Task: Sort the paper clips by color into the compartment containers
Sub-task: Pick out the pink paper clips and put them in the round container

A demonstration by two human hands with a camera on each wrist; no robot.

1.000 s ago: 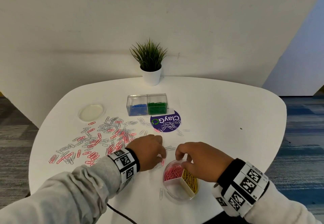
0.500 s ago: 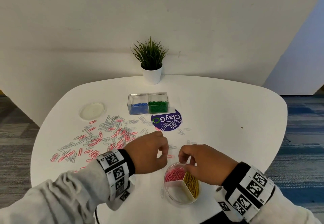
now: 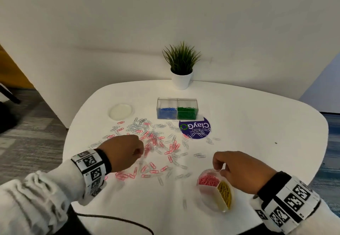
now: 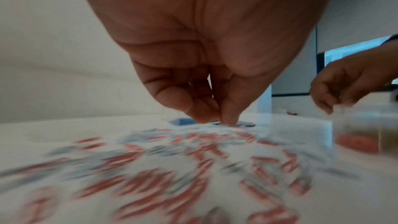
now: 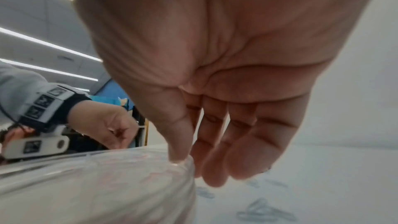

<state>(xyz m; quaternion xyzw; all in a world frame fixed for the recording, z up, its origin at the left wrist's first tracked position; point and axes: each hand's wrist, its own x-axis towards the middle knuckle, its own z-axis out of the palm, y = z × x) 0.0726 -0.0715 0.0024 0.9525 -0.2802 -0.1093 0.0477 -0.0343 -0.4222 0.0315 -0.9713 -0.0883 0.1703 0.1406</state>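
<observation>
Pink and silvery paper clips (image 3: 154,142) lie scattered across the white table (image 3: 257,124). My left hand (image 3: 140,153) hovers low over the pile, fingers curled with thumb and fingertips (image 4: 230,118) together; I see no clip between them, and the view is blurred. A round clear compartment container (image 3: 207,197) stands near the front edge with pink clips (image 3: 207,180) and yellow clips (image 3: 225,192) in separate sections. My right hand (image 3: 219,168) pinches its far rim, thumb on the rim (image 5: 178,157) and fingers (image 5: 215,168) outside the wall. A clear rectangular box (image 3: 177,102) farther back holds blue and green clips.
A purple round sticker (image 3: 200,126) with a few clips on it lies in front of the rectangular box. A white round lid (image 3: 120,113) sits at the left and a potted plant (image 3: 181,73) at the back edge. A black cable (image 3: 114,220) crosses the near edge.
My left hand has moved left, away from the round container and over the clip pile. My right hand stays on the container's rim.
</observation>
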